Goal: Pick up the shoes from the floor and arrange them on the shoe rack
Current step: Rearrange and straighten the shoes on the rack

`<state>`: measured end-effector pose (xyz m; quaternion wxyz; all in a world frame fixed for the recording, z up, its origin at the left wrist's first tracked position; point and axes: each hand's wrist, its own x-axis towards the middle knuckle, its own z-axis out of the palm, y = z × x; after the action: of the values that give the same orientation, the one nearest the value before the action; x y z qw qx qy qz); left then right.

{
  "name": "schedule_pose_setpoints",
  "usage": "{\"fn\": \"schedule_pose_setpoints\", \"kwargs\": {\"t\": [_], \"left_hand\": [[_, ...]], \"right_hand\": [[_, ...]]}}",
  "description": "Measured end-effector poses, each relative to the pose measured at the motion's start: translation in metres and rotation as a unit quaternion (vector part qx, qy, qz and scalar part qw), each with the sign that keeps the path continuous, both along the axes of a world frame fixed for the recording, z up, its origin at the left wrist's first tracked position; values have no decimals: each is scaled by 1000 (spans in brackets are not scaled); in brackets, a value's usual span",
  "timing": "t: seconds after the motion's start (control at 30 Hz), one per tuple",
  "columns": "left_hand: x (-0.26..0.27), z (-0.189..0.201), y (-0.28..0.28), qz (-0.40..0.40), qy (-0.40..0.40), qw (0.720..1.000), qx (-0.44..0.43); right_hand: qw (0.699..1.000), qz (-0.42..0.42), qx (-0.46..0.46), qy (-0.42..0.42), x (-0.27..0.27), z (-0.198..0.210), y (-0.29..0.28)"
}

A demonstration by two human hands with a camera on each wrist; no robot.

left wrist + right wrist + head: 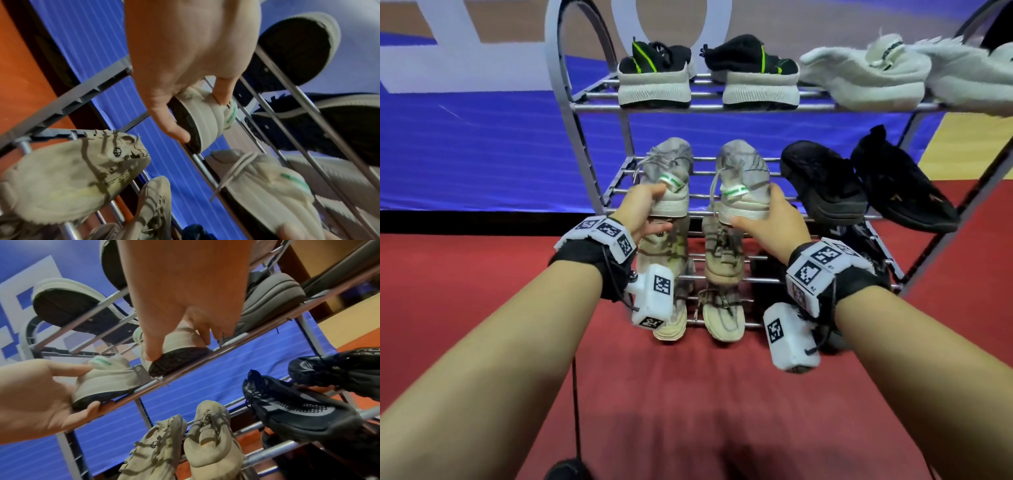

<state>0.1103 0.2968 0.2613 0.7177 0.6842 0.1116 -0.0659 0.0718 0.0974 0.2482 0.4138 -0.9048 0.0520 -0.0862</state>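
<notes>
Grey shoes (pixel 743 178) at middle shelf's (pixel 787 197) front edge, heels in both hands' grip.

Shoe rack (pixel 585 102): one, three tiers visible
Black shoes with green stripe (pixel 654 65): two
White fluffy shoes (pixel 866 75): two
Grey-white sneakers (pixel 671 171): two
Black shoes, middle tier (pixel 822 181): two
Beige sneakers (pixel 722 274): two
Hands (pixel 643 209): two

Both forearms extended forward, left hand (pixel 642 209) and right hand (pixel 774 219) each curled, thumb below, fingers on top.
</notes>
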Motion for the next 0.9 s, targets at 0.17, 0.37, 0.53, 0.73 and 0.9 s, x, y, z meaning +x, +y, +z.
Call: {"fn": "schedule_pose_setpoints", "kwargs": {"t": [0.17,0.37,0.53,0.73,0.9], "left_hand": [[12,-13,4,70,-17,997,17],[12,-26,5,66,-52,996,10],[12,-26,2,99,-54,994,8],[9,-29,1,131,-77,987,44],[-9,-8,-12,239,-103,910,324]], "right_hand": [[1000,5,-10,-8,1,-2,-4],[1000,24,-15,-8,0,-1,-6],[999,30,-19,-6,8,-5,-8],[1000,27,8,-1,11,-8,-4],[998,30,-57,23,5,0,0]]}}
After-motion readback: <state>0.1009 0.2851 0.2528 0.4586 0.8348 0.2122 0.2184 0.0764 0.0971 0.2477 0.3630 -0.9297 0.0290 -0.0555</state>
